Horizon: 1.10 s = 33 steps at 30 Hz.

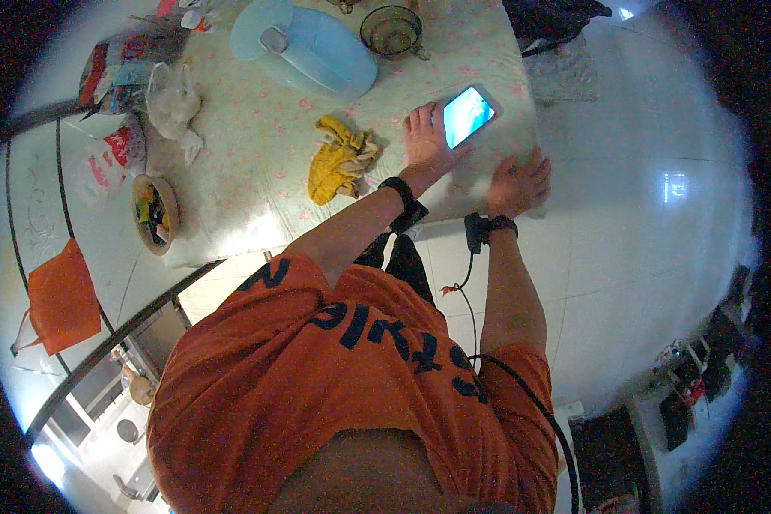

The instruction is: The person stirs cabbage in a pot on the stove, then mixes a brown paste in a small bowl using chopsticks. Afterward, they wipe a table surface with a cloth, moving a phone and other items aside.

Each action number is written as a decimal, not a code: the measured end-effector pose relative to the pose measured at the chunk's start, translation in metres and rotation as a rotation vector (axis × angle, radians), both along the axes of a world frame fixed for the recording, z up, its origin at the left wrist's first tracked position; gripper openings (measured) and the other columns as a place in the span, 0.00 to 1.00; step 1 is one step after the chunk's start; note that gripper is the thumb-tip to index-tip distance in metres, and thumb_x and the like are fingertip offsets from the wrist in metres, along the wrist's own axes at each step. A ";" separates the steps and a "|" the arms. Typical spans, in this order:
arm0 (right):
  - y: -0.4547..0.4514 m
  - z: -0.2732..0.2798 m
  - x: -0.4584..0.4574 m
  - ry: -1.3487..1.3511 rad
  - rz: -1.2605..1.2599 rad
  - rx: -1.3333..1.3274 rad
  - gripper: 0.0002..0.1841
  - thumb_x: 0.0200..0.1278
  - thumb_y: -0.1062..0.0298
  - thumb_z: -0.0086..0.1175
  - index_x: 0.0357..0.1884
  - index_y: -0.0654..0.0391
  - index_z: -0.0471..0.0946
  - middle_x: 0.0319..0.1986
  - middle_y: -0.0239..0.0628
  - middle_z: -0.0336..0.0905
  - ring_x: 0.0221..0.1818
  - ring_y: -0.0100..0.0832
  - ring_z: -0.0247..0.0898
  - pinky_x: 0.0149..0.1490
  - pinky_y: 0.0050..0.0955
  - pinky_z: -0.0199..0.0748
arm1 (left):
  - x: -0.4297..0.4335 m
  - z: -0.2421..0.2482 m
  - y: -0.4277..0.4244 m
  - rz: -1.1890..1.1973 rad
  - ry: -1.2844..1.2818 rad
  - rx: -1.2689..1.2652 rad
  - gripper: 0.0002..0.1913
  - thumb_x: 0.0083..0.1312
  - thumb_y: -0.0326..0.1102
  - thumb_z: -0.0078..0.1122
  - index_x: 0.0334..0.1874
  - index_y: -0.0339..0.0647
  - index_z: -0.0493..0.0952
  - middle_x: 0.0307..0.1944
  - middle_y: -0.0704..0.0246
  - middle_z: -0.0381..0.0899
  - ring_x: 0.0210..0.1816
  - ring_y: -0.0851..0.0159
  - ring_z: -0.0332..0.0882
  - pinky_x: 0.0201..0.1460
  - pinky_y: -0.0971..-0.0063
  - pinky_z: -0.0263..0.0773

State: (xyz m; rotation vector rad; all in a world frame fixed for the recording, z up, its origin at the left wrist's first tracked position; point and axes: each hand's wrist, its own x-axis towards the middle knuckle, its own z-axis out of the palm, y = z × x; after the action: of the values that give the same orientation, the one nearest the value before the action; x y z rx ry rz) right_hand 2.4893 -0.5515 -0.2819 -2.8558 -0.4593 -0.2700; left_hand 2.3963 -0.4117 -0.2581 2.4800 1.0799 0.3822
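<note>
My left hand (426, 142) is at the left edge of a smartphone (469, 117) and grips it near the table's right side. The phone's lit screen faces up. Blurred, my right hand (519, 184) hovers at the near right corner of the table with its fingers apart and nothing visible in it. Black straps with small devices circle both wrists, and a cable hangs from the right one. Left of my left hand lies a crumpled yellow and beige cloth (339, 160) on the flowered tablecloth (250, 148).
Beyond the cloth are a light blue plastic pitcher (321, 54) and a dark glass cup (392, 32) with a handle. Plastic bags (172, 103) and an oval bowl (175, 221) of small items are at the left. An orange cloth item (64, 299) lies farther left.
</note>
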 end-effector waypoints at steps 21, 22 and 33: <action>-0.078 -0.124 0.024 -0.180 0.236 -0.659 0.33 0.67 0.44 0.45 0.68 0.52 0.61 0.65 0.42 0.62 0.65 0.42 0.60 0.66 0.48 0.58 | -0.087 0.056 0.024 -0.069 -0.223 -0.073 0.42 0.40 0.43 0.77 0.58 0.37 0.67 0.49 0.54 0.70 0.51 0.46 0.70 0.55 0.57 0.70; -0.080 -0.114 0.028 -0.202 0.245 -0.596 0.32 0.67 0.43 0.44 0.68 0.51 0.61 0.65 0.41 0.63 0.65 0.42 0.61 0.66 0.47 0.58 | -0.105 0.064 0.022 0.005 -0.197 -0.053 0.42 0.40 0.43 0.78 0.58 0.37 0.67 0.50 0.54 0.70 0.52 0.46 0.70 0.55 0.57 0.70; -0.028 -0.022 0.059 -0.050 0.115 -0.133 0.29 0.71 0.42 0.37 0.68 0.46 0.64 0.60 0.39 0.70 0.64 0.44 0.65 0.62 0.48 0.65 | -0.384 0.105 0.094 0.740 -0.020 0.060 0.46 0.40 0.48 0.80 0.61 0.38 0.66 0.55 0.52 0.69 0.55 0.45 0.69 0.58 0.56 0.70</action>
State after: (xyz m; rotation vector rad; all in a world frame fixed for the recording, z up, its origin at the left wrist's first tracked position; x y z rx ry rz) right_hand 2.5479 -0.5796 -0.3043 -2.9420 -0.6732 -0.3010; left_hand 2.0119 -0.3178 -0.1534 2.0268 1.9779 0.6471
